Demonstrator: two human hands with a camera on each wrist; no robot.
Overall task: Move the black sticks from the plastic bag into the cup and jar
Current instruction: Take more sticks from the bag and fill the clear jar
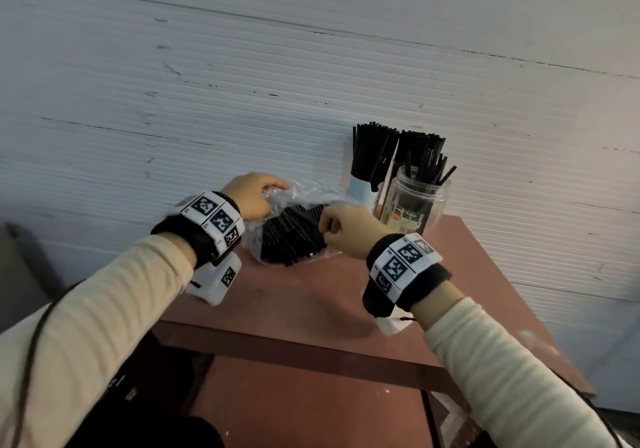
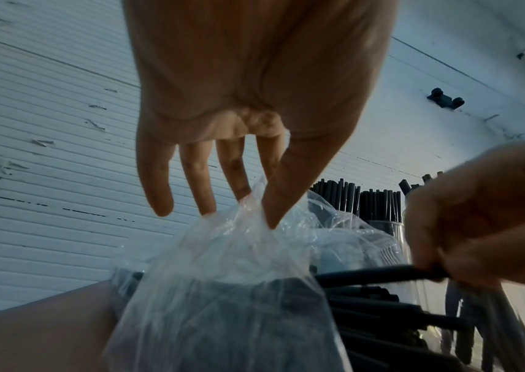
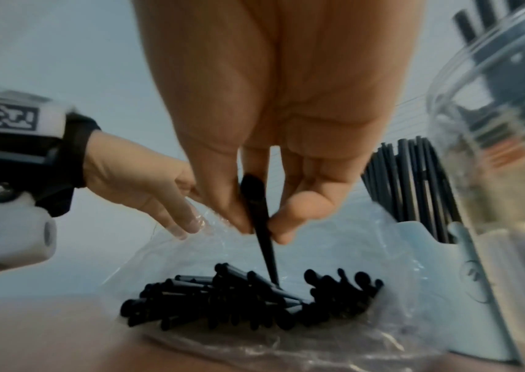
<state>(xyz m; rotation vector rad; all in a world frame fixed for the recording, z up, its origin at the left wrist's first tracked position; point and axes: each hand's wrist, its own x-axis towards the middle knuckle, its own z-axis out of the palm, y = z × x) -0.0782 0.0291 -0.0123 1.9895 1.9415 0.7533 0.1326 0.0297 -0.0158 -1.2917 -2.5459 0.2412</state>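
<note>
Head view: a reddish-brown table [image 1: 311, 295] with a smooth, flat top stands against a white ribbed wall [image 1: 242, 84]. A crumpled clear plastic bag [image 1: 304, 195] lies near the table's far edge, its mouth held up; inside it rests a loose heap of thin, straight, matt black sticks [image 1: 291, 240].

The left hand [image 1: 251, 195] lifts the bag's upper film: in the left wrist view the thumb and forefinger pinch a peak of the plastic [image 2: 248, 226], while the other fingers [image 2: 159, 181] hang straight and spread.

The right hand [image 1: 349, 231] is at the bag's mouth, on the side nearer the jar. In the right wrist view its thumb and forefinger are pressed together on a single stick [image 3: 262, 226], whose lower end points down into the heap [image 3: 248, 299]; the remaining fingers are curled behind it.

At the far right corner of the table stand two containers, touching or nearly so. The cup [image 1: 362, 188] is pale blue-white and opaque, and is packed with an upright, fanned bundle of sticks [image 1: 374, 150]. The jar [image 1: 415, 202] is transparent, cylindrical and wide-mouthed, bears a printed label low on its wall, and holds fewer sticks [image 1: 429, 167], which lean at differing angles.

Both wrists wear black straps with white blocks printed with square black-and-white markers [image 1: 216, 215].
</note>
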